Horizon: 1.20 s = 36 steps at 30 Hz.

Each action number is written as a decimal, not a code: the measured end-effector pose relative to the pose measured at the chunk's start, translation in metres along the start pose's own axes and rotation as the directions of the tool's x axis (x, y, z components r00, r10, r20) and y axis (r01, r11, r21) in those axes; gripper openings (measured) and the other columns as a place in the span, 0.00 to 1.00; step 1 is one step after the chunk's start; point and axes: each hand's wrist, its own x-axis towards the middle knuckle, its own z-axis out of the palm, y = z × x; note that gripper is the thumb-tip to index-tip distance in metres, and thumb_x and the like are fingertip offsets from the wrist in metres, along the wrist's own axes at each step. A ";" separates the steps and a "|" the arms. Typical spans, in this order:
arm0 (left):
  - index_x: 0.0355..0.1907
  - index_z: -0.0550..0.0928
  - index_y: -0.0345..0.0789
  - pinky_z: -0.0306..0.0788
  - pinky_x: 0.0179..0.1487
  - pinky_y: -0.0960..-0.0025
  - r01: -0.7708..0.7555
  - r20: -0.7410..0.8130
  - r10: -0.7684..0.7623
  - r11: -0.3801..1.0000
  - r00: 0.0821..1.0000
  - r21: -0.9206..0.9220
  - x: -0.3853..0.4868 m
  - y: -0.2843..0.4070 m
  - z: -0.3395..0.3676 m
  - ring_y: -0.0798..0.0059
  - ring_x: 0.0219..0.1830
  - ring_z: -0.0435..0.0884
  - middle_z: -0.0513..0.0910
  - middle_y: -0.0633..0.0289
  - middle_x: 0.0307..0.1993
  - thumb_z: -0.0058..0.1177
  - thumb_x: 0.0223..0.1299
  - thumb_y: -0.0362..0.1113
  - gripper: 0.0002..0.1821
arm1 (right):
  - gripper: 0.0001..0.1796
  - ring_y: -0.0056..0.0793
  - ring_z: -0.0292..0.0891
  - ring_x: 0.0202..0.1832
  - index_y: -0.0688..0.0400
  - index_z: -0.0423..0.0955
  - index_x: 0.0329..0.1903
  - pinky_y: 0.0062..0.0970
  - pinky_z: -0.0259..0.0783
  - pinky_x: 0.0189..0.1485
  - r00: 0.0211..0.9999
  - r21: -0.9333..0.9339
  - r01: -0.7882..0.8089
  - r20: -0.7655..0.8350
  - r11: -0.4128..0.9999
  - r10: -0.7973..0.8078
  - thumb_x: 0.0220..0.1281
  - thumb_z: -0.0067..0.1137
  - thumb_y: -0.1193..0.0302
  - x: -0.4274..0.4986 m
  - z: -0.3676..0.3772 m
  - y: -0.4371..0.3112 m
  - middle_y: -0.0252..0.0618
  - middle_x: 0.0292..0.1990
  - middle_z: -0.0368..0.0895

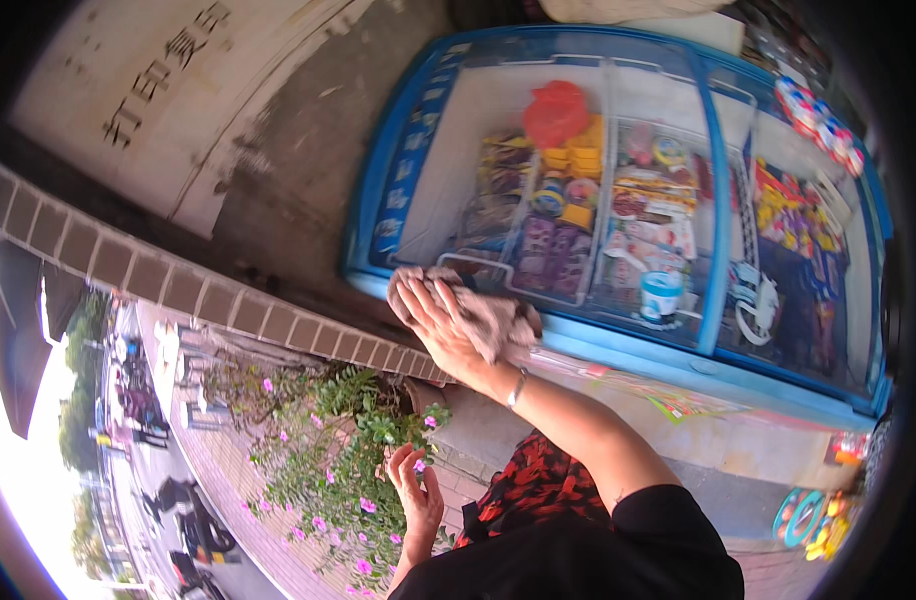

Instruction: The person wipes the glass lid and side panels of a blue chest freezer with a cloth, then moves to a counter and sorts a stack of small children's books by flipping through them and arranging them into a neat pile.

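A bunched brownish-pink cloth (495,319) is under my right hand (444,322), whose fingers are spread over it. Hand and cloth rest on the near left part of the blue frame of a glass-topped chest freezer (615,330). A bracelet circles my right wrist. My left hand (416,495) is lower down, away from the freezer, in front of a flowering plant (338,450); its fingers are apart and slightly curled, with nothing in them. Through the glass show a red plastic bag (555,114), yellow boxes (584,154) and many packaged frozen goods.
A tiled ledge (202,292) runs diagonally from the left up to the freezer's near corner. Behind it is a wall (127,90) bearing writing. Small bottles (818,124) stand at the freezer's far right. Lower right are colourful toys (825,525). Parked scooters (191,517) stand on the street.
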 end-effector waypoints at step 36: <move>0.47 0.80 0.36 0.67 0.59 0.55 -0.761 0.175 0.814 0.581 0.554 -0.290 0.173 0.141 0.090 0.54 0.57 0.73 0.76 0.50 0.56 0.53 0.56 0.19 0.16 | 0.18 0.26 0.67 0.64 0.37 0.84 0.49 0.64 0.53 0.71 0.786 -0.134 -0.616 -0.042 0.776 0.617 0.54 0.59 0.67 -0.374 -0.086 0.154 0.13 0.60 0.74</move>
